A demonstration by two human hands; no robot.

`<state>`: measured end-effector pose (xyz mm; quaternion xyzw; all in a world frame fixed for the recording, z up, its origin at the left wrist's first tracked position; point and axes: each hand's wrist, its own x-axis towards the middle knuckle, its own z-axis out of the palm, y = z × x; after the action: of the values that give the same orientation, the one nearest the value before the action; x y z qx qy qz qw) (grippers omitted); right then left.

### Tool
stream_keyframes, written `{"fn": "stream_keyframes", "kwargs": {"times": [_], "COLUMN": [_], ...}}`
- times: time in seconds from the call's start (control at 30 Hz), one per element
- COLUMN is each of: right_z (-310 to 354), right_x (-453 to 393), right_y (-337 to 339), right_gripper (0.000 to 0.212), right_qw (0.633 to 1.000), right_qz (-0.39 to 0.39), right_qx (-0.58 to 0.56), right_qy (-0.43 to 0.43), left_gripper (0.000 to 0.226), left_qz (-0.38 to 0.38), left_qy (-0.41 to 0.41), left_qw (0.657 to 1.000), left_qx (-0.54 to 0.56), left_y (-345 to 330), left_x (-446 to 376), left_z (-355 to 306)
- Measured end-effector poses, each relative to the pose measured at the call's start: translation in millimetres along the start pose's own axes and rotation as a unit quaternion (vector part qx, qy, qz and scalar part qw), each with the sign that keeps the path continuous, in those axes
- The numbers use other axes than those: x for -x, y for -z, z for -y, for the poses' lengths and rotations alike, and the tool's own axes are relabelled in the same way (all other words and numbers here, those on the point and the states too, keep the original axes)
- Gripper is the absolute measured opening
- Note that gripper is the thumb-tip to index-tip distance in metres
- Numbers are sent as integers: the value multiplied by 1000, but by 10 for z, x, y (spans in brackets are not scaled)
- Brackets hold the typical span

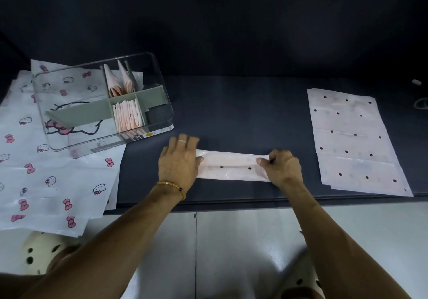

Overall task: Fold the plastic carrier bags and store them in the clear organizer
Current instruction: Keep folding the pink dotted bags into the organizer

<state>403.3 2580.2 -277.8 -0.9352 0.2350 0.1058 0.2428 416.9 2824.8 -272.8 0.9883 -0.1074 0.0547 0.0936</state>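
A pale pink dotted carrier bag (231,165), folded into a long narrow strip, lies on the dark counter near its front edge. My left hand (179,159) presses flat on the strip's left end. My right hand (281,165) pinches the strip's right end between thumb and fingers. The clear organizer (166,95) with grey-green dividers stands to the upper left. Several folded pink bags stand in two of its middle compartments.
A stack of flat pink dotted bags (354,143) lies on the right of the counter (231,113). White bags with pink bows and cat prints (46,183) spread over the left side, partly under the organizer. The counter's front edge runs just below the hands.
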Motion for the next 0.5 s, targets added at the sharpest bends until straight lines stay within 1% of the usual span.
{"fn": "stream_keyframes", "kwargs": {"times": [0.03, 0.07, 0.1, 0.13, 0.2, 0.23, 0.27, 0.3, 0.33, 0.37, 0.4, 0.43, 0.47, 0.5], "right_z": [-4, -6, -3, 0, 46, 78, 113, 164, 250, 363, 491, 602, 692, 745], "right_x": [-4, -8, -11, -2, 57, 104, 156, 225, 313, 410, 510, 587, 659, 717], "right_y": [-2, -3, -6, -2, 31, 47, 47, 31, -22, -117, -239, -387, -540, -674], "right_gripper": [36, 35, 35, 34, 33, 32, 30, 27, 25, 26, 30, 36, 45, 53], "right_qw": [1000, 1000, 1000, 1000, 1000, 999, 997, 988, 974, 959, 947, 941, 942, 949], "right_qz": [1, 2, 2, 4, -1, -23, -62, -108, -146, -169, -170, -147, -101, -48], "right_qx": [1, 3, 5, 6, 6, 17, 52, 106, 152, 170, 157, 134, 115, 100], "right_qy": [2, 2, 1, -1, -12, -19, -12, 24, 82, 154, 221, 275, 299, 295], "left_gripper": [42, 44, 43, 41, 41, 43, 45, 47, 48, 48, 49, 50, 53, 56], "left_qz": [-18, -27, -22, -5, 55, 81, 101, 116, 120, 120, 124, 133, 142, 150], "left_qy": [-89, -176, -237, -264, -259, -248, -238, -231, -228, -224, -219, -215, -212, -210], "left_qw": [996, 984, 971, 964, 964, 965, 965, 965, 965, 966, 966, 965, 964, 963], "left_qx": [1, 8, 15, 20, 30, 32, 35, 41, 49, 55, 60, 66, 73, 74], "left_y": [-16, -49, -80, -105, -175, -211, -234, -249, -262, -268, -262, -252, -245, -241], "left_x": [16, 38, 61, 80, 118, 131, 135, 133, 134, 138, 144, 151, 156, 164], "left_z": [-6, 7, 36, 70, 155, 190, 209, 219, 227, 227, 220, 218, 225, 236]}}
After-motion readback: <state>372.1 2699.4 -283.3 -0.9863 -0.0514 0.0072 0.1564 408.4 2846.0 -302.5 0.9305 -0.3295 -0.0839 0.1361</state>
